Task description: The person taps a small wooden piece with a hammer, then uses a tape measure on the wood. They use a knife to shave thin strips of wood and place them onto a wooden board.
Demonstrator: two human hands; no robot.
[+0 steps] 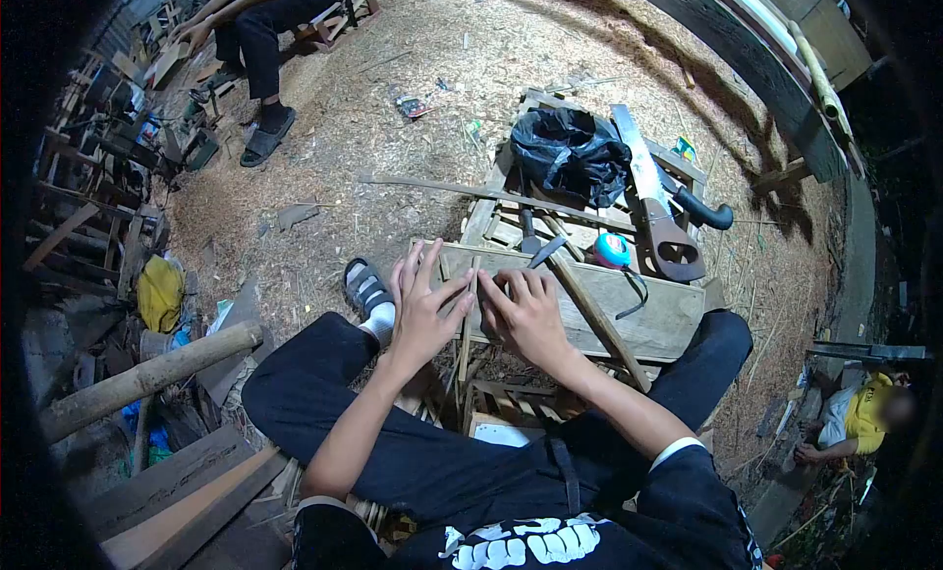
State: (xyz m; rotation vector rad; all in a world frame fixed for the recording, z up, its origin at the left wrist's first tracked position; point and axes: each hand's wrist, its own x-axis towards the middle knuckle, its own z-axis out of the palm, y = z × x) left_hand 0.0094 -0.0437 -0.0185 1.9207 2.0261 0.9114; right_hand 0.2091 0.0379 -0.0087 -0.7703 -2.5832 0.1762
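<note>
Both hands rest at a low wooden bench between my knees, on either side of a thin wooden strip that points toward me. My left hand has its fingers spread, with thumb and index tips touching or very near the strip. My right hand lies just right of the strip, fingers bent and apart, its index tip beside the strip. To its right are a hammer, a longer wooden stick slanting across the bench and a blue tape measure.
A handsaw, a black plastic bag and a dark curved handle lie on a slatted wooden frame beyond the bench. Wood shavings cover the ground. A bamboo pole juts in from the left. Another person sits far left; one in yellow is right.
</note>
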